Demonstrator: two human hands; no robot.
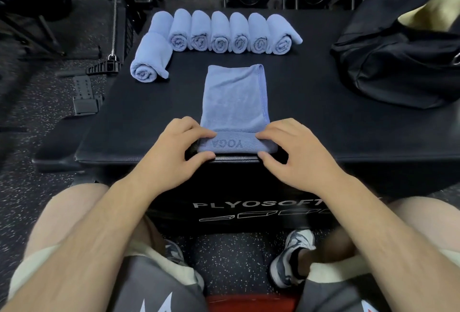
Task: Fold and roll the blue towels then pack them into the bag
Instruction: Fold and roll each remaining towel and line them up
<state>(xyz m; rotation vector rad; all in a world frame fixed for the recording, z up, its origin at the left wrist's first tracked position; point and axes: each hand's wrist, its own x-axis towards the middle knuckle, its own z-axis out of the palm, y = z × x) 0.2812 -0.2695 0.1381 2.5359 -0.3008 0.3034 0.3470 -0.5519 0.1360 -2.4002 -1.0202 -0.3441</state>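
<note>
Both my left hand (185, 148) and right hand (286, 148) pinch the folded blue terry towel's (236, 98) near end (YOGA label showing) on the black padded surface (311, 117).

A black padded plyo box (311, 122) carries everything. Along its far edge lie seven rolled blue towels (220, 32) side by side, with an eighth roll (149, 62) nearer at the left. A folded blue towel (236, 97) lies mid-box, a black bag (398, 62) at the right.
</note>
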